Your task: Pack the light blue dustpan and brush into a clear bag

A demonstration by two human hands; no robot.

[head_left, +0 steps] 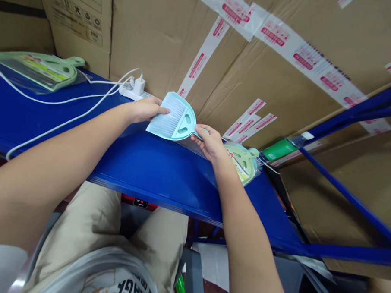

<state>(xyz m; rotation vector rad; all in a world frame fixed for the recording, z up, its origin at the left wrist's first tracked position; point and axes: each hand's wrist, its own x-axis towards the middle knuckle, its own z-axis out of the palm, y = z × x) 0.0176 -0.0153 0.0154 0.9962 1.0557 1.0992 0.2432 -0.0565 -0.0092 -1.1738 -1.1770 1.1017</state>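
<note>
A light blue dustpan is held up over the blue tabletop, with a matching small brush nested against it, its pale bristles facing up. My left hand pinches the wide edge on the left side, thumb over the bristle tips. At the other end, my right hand is closed around the handle, most of which the fingers hide. Just beyond my right wrist lies a light green dustpan set in clear wrapping, partly covered by my forearm.
Another wrapped green dustpan set lies at the far left. White cables run across the blue table from a power strip. Large taped cardboard boxes stand behind. A bottle with a green label rests by the blue frame at right.
</note>
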